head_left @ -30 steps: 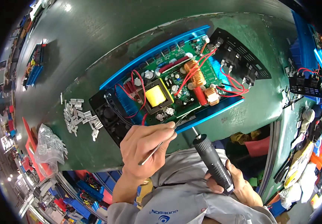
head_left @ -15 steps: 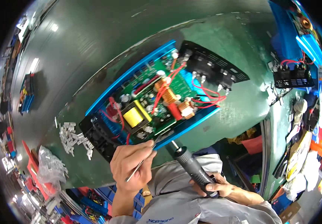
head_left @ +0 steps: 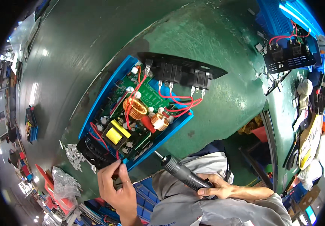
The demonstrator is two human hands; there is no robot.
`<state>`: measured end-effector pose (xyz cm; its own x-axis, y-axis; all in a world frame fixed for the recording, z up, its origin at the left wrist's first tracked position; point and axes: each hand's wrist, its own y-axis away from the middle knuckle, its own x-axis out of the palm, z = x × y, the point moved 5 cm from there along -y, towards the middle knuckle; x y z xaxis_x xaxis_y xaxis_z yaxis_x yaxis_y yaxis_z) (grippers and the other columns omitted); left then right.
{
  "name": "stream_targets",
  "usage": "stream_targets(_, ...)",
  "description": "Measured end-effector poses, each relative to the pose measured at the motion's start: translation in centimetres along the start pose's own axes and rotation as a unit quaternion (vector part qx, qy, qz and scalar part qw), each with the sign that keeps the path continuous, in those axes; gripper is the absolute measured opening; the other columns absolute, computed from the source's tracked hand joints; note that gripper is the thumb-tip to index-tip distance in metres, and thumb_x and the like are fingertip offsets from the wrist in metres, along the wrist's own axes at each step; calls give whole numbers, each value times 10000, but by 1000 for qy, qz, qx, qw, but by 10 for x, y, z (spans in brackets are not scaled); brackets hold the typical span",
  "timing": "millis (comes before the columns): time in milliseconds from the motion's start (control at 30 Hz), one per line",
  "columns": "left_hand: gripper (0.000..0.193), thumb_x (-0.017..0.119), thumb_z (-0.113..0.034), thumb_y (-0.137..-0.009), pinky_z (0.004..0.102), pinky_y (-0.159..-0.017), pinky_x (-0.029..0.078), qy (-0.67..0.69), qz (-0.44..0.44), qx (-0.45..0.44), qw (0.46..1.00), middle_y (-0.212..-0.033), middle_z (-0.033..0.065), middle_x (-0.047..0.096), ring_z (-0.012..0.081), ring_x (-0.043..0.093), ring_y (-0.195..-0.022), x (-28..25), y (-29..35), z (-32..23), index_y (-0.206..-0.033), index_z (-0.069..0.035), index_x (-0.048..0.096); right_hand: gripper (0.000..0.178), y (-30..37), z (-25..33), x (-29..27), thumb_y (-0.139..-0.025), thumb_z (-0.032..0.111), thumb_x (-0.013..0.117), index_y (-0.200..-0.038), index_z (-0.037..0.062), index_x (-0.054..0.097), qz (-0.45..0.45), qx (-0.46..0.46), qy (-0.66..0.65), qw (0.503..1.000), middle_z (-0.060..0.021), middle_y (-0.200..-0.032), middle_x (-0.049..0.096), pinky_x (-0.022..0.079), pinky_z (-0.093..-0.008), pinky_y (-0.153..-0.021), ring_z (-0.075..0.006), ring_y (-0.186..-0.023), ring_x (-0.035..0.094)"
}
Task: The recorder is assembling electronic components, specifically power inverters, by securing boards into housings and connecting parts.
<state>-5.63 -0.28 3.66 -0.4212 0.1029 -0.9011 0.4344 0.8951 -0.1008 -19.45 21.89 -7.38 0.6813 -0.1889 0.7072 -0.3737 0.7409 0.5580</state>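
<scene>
An open blue metal case (head_left: pixel 166 136) with a green circuit board (head_left: pixel 151 96) inside lies slantwise on the green bench. Copper-wound coils (head_left: pixel 135 109), a yellow transformer (head_left: pixel 114 135) and red wires sit on the board. A black socket panel (head_left: pixel 181 71) hangs off its far end on red wires. The black end panel (head_left: pixel 91 152) is at the near left. My left hand (head_left: pixel 117 188) is closed at the case's near corner, thumb and fingertips bent together; what they pinch is unclear. My right hand (head_left: pixel 217 187) grips a black electric screwdriver (head_left: pixel 181 171), its bit near the case's side wall.
Small silvery metal pieces (head_left: pixel 74 156) are heaped left of the case. A clear plastic bag (head_left: pixel 64 184) hangs near the bench's left edge. At the far right stands another blue case (head_left: pixel 273 22) with its black socket panel (head_left: pixel 288 58). A smaller blue unit (head_left: pixel 31 126) is far left.
The case has turned counterclockwise and sits further left in view. My left hand has moved down-left to its near corner; the thin metal tool it held is no longer visible. The screwdriver stays in my right hand.
</scene>
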Motion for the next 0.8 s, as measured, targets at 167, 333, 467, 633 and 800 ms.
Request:
stream_targets(167, 188, 777, -93, -848, 404, -687, 483, -50, 27, -48, 997, -884, 121, 673, 319, 605, -780, -7, 7, -11, -966, 1, 666, 389, 0, -7, -8, -962, 307, 696, -1226, 50, 571, 12, 19, 6, 1000, 25, -795, 597, 404, -240, -618, -59, -707, 517)
stream_targets(333, 265, 844, -138, -766, 399, -660, 481, -70, 45, -18, 996, -860, 89, 681, 311, 582, -773, -5, 0, -13, -963, -49, 690, 570, 0, 0, -11, -881, 333, 728, -1308, -3, 553, -6, 66, 27, 997, -39, -827, 636, 433, -267, -682, -108, -758, 567)
stream_targets(467, 255, 837, -48, -731, 382, -686, 484, -75, 81, -84, 990, -824, 127, 665, 291, 590, -784, -1, -3, -9, -949, -30, 705, 630, 0, 5, -10, -844, 383, 706, -1308, -15, 553, -22, 59, 54, 997, -57, -821, 643, 446, -285, -696, -133, -761, 593)
stream_targets(633, 297, 870, -39, -674, 348, -644, 491, 46, 53, -21, 997, -846, 96, 690, 253, 596, -751, 4, 0, 11, -916, -41, 698, 636, -3, 14, -5, -833, 386, 702, -1286, -37, 560, -35, 61, 51, 996, -71, -830, 657, 453, -290, -702, -139, -764, 609)
stream_targets(800, 305, 886, -92, -657, 338, -641, 499, 1, 45, 34, 998, -876, 52, 694, 241, 597, -762, -2, -12, -6, -900, -78, 703, 681, 0, 9, -6, -849, 487, 673, -1258, -48, 573, -63, 46, 83, 993, -84, -814, 648, 444, -285, -692, -139, -743, 594)
